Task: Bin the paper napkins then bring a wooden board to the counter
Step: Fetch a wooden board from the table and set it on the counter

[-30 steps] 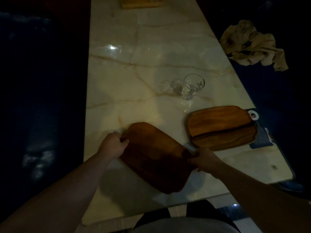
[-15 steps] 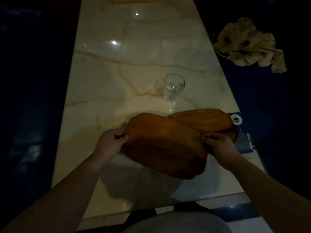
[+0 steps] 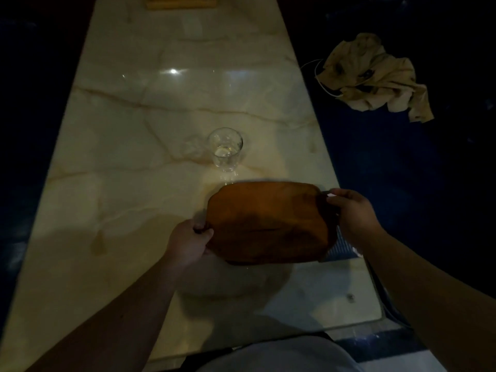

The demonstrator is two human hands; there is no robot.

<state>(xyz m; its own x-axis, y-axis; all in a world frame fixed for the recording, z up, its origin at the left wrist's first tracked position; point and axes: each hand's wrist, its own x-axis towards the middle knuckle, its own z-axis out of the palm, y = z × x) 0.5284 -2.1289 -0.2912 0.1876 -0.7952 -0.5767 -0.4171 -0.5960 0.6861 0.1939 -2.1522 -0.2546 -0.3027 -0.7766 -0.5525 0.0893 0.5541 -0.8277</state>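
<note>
I hold a brown wooden board with rounded corners flat above the right side of the marble counter. My left hand grips its near-left edge. My right hand grips its right end. The board covers the spot where a second wooden board lay; that one is hidden beneath it. No paper napkins are in view.
A clear drinking glass stands just beyond the board. A blue printed card pokes out under the board's right side. A crumpled beige cloth lies off the counter at right. A pale wooden item sits at the far end.
Both hands have carried the board to the right, from the counter's middle to directly over the second board, which is now covered.
</note>
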